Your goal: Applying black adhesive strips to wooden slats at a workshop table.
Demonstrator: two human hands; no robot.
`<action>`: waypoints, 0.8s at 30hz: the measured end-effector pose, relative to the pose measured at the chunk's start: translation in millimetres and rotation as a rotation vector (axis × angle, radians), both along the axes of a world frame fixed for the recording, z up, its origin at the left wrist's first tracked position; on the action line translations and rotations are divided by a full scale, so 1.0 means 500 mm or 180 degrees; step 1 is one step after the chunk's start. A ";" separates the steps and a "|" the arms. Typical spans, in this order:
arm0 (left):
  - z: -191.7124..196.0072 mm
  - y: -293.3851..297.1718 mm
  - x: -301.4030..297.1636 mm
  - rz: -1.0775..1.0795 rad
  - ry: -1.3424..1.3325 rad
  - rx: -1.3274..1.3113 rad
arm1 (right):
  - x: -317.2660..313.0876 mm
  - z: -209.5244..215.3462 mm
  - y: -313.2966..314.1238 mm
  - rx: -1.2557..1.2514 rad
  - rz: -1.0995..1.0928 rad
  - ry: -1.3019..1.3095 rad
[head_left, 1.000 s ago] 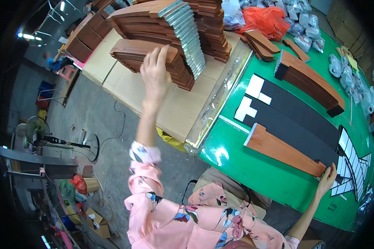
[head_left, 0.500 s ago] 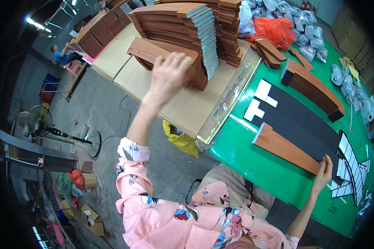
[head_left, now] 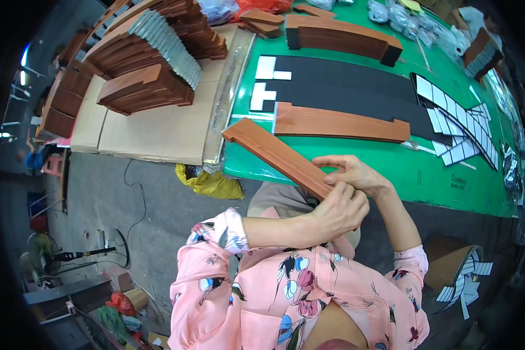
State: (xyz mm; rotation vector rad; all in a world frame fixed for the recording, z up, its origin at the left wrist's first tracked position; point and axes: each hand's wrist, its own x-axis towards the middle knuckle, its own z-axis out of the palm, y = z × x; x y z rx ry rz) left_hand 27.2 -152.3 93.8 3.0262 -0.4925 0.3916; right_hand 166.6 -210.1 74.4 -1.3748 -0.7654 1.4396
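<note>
Wooden board (head_left: pixel 277 156): points to ten o'clock. Left hand (head_left: pixel 342 209): fingers clamp the board's near end. Right hand (head_left: pixel 359 174): one o'clock from left; cannot tell whether fingers grip.

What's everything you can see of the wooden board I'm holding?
The wooden board is long, narrow and reddish-brown, with a step near its far-left end. It slants over the near edge of the green table; whether they touch is unclear. The left hand grips its near end, partly hiding it; the right hand is beside that end.
</note>
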 end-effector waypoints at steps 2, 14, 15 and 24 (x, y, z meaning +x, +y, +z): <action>-0.010 -0.039 0.025 -0.0174 -0.0703 -0.0170 | 0.023 -0.011 -0.055 -0.0001 -0.0158 0.0075; -0.051 0.279 -0.054 0.0789 0.0263 -0.2225 | 0.162 -0.130 -0.264 -0.0130 -0.0247 0.0304; -0.069 0.291 -0.055 0.0779 0.0405 -0.2412 | 0.170 -0.137 -0.265 -0.0133 -0.0221 0.0447; -0.133 0.303 0.000 0.0823 -0.0474 -0.2424 | 0.192 0.016 -0.201 -0.0852 0.0122 -0.0829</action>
